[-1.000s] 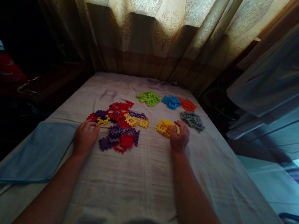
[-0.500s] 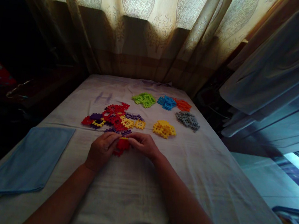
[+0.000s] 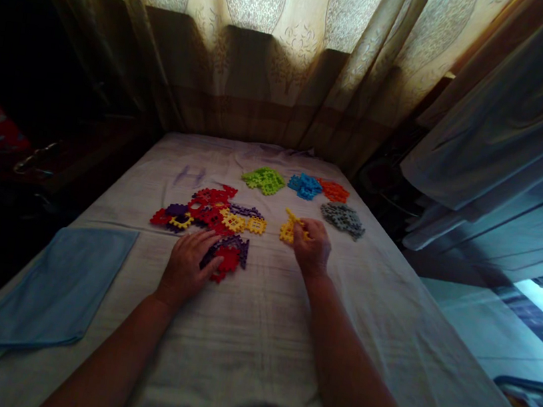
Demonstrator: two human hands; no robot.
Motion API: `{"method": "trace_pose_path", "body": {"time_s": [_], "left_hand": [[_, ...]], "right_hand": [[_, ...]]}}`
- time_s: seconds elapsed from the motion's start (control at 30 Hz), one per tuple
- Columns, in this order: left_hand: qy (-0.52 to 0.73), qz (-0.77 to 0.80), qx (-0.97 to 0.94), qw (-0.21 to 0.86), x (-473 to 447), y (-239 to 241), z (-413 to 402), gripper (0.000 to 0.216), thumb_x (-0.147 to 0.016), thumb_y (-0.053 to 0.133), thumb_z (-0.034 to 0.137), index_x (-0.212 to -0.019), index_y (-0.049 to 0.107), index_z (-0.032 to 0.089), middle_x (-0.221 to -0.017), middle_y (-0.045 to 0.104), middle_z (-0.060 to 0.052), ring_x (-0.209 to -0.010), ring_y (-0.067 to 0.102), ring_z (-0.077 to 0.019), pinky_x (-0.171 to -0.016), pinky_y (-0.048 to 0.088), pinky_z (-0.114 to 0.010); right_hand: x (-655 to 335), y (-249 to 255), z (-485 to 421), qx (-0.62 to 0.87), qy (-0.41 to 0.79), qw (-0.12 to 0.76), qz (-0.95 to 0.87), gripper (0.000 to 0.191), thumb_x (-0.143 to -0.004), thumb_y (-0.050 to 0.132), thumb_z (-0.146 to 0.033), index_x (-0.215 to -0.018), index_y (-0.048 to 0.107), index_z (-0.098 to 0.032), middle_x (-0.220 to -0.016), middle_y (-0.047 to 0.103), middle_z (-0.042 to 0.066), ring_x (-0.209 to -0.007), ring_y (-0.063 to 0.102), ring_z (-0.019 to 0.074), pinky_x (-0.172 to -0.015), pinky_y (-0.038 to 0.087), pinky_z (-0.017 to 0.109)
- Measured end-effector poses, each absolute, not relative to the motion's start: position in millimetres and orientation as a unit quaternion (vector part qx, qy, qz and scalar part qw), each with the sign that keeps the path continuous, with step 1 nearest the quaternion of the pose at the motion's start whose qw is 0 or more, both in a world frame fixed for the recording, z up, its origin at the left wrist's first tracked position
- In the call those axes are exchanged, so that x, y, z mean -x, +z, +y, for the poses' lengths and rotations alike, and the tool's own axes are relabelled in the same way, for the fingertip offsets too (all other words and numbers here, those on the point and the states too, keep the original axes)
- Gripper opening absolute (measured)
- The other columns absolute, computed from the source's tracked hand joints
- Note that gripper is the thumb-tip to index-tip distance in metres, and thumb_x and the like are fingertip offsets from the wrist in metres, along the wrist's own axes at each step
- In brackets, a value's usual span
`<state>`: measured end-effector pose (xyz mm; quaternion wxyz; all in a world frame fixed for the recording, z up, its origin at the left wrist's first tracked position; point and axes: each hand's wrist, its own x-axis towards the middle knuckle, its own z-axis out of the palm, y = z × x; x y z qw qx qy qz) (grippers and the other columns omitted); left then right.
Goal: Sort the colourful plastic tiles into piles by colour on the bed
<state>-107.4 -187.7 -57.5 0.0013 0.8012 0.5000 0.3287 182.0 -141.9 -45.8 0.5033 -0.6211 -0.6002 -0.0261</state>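
Note:
My left hand [image 3: 187,260] is curled around the left side of a purple and red assembly of interlocking toy pieces [image 3: 228,260], thumb on the near side and fingers over the purple part. My right hand [image 3: 313,244] is at the yellow pile [image 3: 286,232], pinching a flat yellow interlocking piece [image 3: 294,217] that is tilted up on edge. Its fingers partly hide the pile. Just beyond my left hand lies a larger cluster of red, purple and yellow pieces [image 3: 207,208], with a yellow square piece [image 3: 257,226] at its right end.
Green pieces [image 3: 263,180], blue pieces [image 3: 305,186], orange pieces [image 3: 334,191] and grey pieces [image 3: 342,219] lie in separate piles at the back. A folded blue cloth [image 3: 55,287] rests at the left on the sheet-covered surface [image 3: 249,362]. Curtains [image 3: 288,84] hang behind.
My right hand has left the assembly and moved right to the yellow pile, taking hold of a yellow piece. My left hand stays at the assembly, whose purple part now shows more.

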Motion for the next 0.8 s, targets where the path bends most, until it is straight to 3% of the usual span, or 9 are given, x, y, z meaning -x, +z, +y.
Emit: {"method": "trace_pose_path", "body": {"time_s": [0.1, 0.3, 0.53, 0.8], "left_hand": [[0.277, 0.493, -0.825, 0.016, 106.7, -60.0, -187.7, 0.039, -0.09, 0.054, 0.045, -0.122, 0.065, 0.026, -0.131, 0.065, -0.009, -0.128, 0.053, -0.0302, -0.112, 0.033, -0.055], [0.265, 0.485, -0.833, 0.037, 105.1, -55.8, -191.6, 0.03, -0.092, 0.052, 0.044, -0.106, 0.072, 0.027, -0.123, 0.069, -0.008, -0.117, 0.061, -0.0269, -0.111, 0.033, -0.055], [0.292, 0.474, -0.828, 0.065, 106.7, -51.1, -195.6, 0.028, -0.092, 0.049, 0.039, -0.09, 0.074, 0.025, -0.11, 0.074, -0.007, -0.103, 0.067, -0.0227, -0.11, 0.036, -0.052], [0.364, 0.518, -0.773, 0.035, 124.3, -51.6, -185.3, 0.03, -0.093, 0.047, 0.037, -0.097, 0.072, 0.023, -0.107, 0.074, -0.008, -0.102, 0.067, -0.0214, -0.097, 0.05, -0.039]], "right_hand": [[-226.8, -60.7, -135.6, 0.701, -0.083, 0.492, -0.51, 0.03, -0.085, 0.049, -0.034, -0.096, 0.072, -0.017, -0.092, 0.068, 0.011, -0.084, 0.059, 0.0214, -0.083, 0.048, 0.036], [-249.5, -87.9, -130.1, 0.766, -0.054, 0.436, -0.469, 0.039, -0.082, 0.048, -0.035, -0.104, 0.074, -0.016, -0.097, 0.07, 0.013, -0.085, 0.059, 0.0221, -0.081, 0.047, 0.036], [-248.5, -91.8, -124.3, 0.742, 0.014, 0.48, -0.468, 0.041, -0.087, 0.04, -0.039, -0.098, 0.073, -0.018, -0.095, 0.073, 0.01, -0.089, 0.063, 0.0211, -0.085, 0.049, 0.034], [-251.6, -89.8, -124.8, 0.749, 0.067, 0.52, -0.404, 0.047, -0.084, 0.039, -0.044, -0.101, 0.072, -0.015, -0.098, 0.075, 0.012, -0.083, 0.067, 0.0213, -0.081, 0.051, 0.035]]}}
